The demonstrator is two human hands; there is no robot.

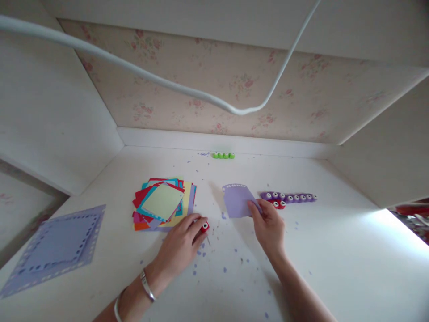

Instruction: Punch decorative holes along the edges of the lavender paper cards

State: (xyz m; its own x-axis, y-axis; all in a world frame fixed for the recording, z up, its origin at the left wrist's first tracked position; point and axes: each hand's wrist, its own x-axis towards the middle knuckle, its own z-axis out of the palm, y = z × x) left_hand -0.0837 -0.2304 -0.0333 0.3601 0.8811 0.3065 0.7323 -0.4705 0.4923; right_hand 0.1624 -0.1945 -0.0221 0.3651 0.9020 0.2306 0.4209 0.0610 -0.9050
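Note:
My left hand (184,237) is closed around a small red craft punch (205,226) low over the table. In my right hand (269,226) a purple sheet of paper (237,201) is pinched at its right corner; a row of punched holes runs along its far edge. Just beyond my right hand lie several purple craft punches (288,197) in a row, with red craft punches (279,205) in front of them. A stack of coloured paper (162,202) sits beyond my left hand, its top sheet pale green.
Several green craft punches (223,155) stand near the back wall. Purple sheets with punched borders (62,241) lie at the left edge. Small purple paper bits (225,270) are scattered on the white table (167,290). A white cable (201,95) hangs across the upper view.

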